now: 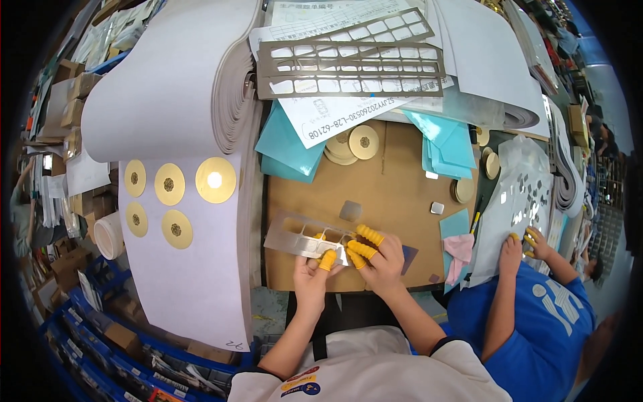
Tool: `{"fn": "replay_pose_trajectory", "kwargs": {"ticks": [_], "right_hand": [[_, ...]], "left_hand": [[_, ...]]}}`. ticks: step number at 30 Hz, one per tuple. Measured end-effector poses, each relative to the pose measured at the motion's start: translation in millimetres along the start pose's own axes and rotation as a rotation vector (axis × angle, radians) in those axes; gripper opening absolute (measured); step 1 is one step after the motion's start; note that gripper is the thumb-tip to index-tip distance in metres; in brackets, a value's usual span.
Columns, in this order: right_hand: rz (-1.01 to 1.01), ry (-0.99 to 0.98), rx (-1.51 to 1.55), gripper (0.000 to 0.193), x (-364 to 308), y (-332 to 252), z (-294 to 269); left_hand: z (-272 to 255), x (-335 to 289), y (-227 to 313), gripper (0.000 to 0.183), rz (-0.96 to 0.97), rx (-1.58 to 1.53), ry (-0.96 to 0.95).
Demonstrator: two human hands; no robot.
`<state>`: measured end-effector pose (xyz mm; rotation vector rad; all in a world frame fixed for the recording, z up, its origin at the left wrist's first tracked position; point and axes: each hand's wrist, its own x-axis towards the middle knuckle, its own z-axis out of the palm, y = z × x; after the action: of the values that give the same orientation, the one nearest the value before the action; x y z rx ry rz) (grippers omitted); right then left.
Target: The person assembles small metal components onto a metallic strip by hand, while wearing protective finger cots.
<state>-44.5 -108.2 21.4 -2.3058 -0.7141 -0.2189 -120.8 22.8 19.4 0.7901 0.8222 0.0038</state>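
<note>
A thin, shiny metal stencil plate [305,239] with rows of rectangular cut-outs lies flat on brown cardboard [395,181] just below the middle of the frame — dull grey, with a bright glare along its near edge. Both hands meet at its right end. The left hand [311,275] pinches the near edge, its thumb capped in a yellow rubber finger cot and pressed on the metal. The right hand [382,258] curls over the plate's corner, its fingers, in ribbed yellow cots, bent tightly downward; both forearms rise from the lower edge. Left of centre, gold discs [171,184] sit on pale grey sheet [194,281]. At upper centre, two larger stencils [351,67] rest on printed papers. At lower right, another person's hand [512,244] touches a clear bag [522,194].
</note>
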Motion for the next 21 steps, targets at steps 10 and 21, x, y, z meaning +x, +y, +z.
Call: {"fn": "replay_pose_trajectory", "kwargs": {"ticks": [10,21], "right_hand": [[0.06,-0.026,0.026,0.02,3,-4,-2],[0.203,-0.036,0.196,0.019,11,-2,1]], "left_hand": [[2,-3,-1,0.04,0.003,0.035,0.002],[1,-4,0,0.04,0.021,-0.014,0.023]]}}
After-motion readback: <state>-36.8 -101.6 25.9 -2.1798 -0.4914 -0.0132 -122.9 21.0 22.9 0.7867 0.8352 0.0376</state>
